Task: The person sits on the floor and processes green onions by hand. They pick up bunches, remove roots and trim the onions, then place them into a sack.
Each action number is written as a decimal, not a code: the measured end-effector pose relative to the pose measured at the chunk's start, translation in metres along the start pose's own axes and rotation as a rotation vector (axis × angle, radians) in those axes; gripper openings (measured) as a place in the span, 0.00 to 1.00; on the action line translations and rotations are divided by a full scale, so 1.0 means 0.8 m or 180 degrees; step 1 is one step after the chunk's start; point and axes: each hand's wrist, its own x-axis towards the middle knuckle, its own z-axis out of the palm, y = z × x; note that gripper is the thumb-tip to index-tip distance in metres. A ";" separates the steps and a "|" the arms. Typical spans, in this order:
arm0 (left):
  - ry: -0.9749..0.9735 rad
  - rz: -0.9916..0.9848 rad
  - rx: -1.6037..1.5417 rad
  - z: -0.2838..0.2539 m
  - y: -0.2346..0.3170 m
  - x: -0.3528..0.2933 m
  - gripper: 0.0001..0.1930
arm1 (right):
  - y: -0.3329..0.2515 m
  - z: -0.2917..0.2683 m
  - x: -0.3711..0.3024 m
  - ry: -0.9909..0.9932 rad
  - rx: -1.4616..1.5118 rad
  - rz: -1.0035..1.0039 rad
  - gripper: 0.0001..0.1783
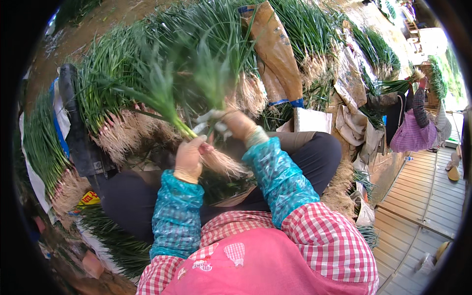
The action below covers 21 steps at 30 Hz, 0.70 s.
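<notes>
My left hand [191, 158], in a pale glove, closes around a small bunch of green onions [186, 129]. Their leaves fan up and to the left, and the pale, stringy roots [223, 162] stick out to the right below my fingers. Just to the right and slightly farther away, my right hand [237, 125] is bent inward and blurred by motion, with whitish coverings on its fingertips. Green leaves [214, 91] rise from its fingers, smeared too; it seems to grip a second bunch. Both forearms wear shiny teal sleeve covers.
Rows of green onions [110, 73] lie beyond my crossed legs, roots toward me. A brown sack [276, 54] lies among them, with a white box [312, 120] nearer. Another bundle [44, 152] lies far left. At right, a person in purple [414, 130] holds onions beside metal flooring [418, 196].
</notes>
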 end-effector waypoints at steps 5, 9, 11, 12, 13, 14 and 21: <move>0.0596 -0.0016 0.0657 -0.008 -0.007 0.006 0.11 | 0.030 0.039 0.036 0.1790 -0.3238 -0.0856 0.26; 0.0661 0.0284 0.0309 -0.011 -0.016 0.005 0.09 | 0.039 0.065 0.020 0.1575 -0.4176 -0.1382 0.17; 0.0564 0.0191 -0.0163 -0.003 -0.015 0.007 0.05 | 0.051 0.058 0.024 0.1722 -0.2705 -0.1557 0.13; 0.0334 0.0099 -0.0375 -0.002 -0.013 0.007 0.05 | 0.047 0.056 0.024 0.1576 -0.1359 -0.1129 0.12; 0.0391 0.0011 -0.0572 0.007 -0.017 0.005 0.04 | 0.050 0.063 0.020 0.1495 -0.0753 -0.1331 0.11; 0.0414 0.0047 -0.0694 0.016 -0.016 -0.001 0.04 | 0.052 0.072 0.017 0.1562 -0.0062 -0.0941 0.10; 0.0553 0.0151 -0.0903 0.018 -0.030 0.001 0.06 | 0.078 0.074 0.021 0.1755 0.1737 -0.0500 0.14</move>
